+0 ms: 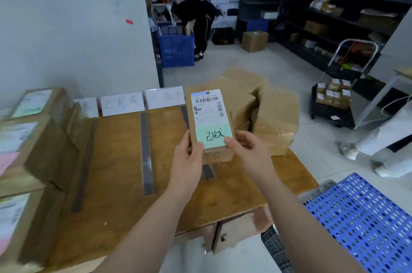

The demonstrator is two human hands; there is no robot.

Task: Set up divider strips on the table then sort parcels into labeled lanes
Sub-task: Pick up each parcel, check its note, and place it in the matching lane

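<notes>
"Parcel (219, 153) is up off the table (116, 161), held over its right part. The left hand (189, 156) grips the lower left edge and the right hand (245, 150) the lower right corner, with both thumbs on the front face."

"Anything written on it?"

"One white shipping label (208, 107) with barcodes, though the print is too small for me to read. Below it is one green note (214, 136), handwritten 已完成."

"Does that match a lane?"

"Three white cards lean against the wall at the far edge of the table. The middle card (122, 103) reads 已完成. The left card (88, 106) and the right card (165, 97) are too blurred to make out."

"And the strips?"

"Three dark divider strips lie on the tabletop, running away from us. I can see the left strip (84, 165) and the middle strip (147, 152) whole. The third strip (208, 171) is partly hidden behind the parcel."

"Other boxes?"

"Three brown boxes (44, 150) sit along the left side, each with a paper label I can't read. Pink paper shows on two of them. A heap of brown parcels (276, 116) sits behind the held one, to the right. I can't count them."
</notes>
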